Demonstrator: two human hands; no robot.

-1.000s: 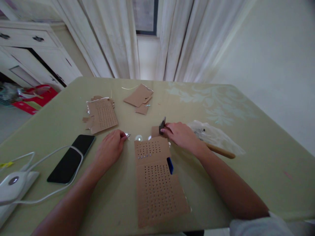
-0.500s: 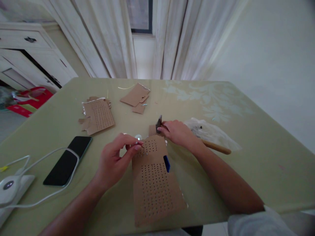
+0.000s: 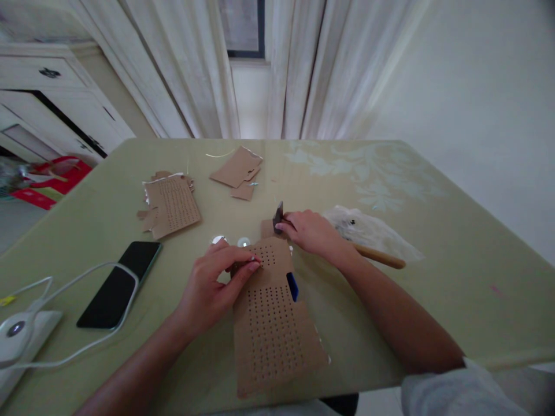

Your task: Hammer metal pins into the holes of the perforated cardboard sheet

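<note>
1. Head view is showing your left hand [image 3: 212,283] pinching its fingertips together over the top rows of the brown perforated cardboard sheet [image 3: 273,323], which is lying flat at the near edge of the pale green table [image 3: 433,277]; anything pinched is too small to tell.
2. You are closing your right hand [image 3: 310,231] around the wooden-handled hammer [image 3: 377,256] near its dark head [image 3: 277,216], resting just beyond the sheet.
3. Keeping the pinch low and the sheet flat is likely helping accuracy.
</note>
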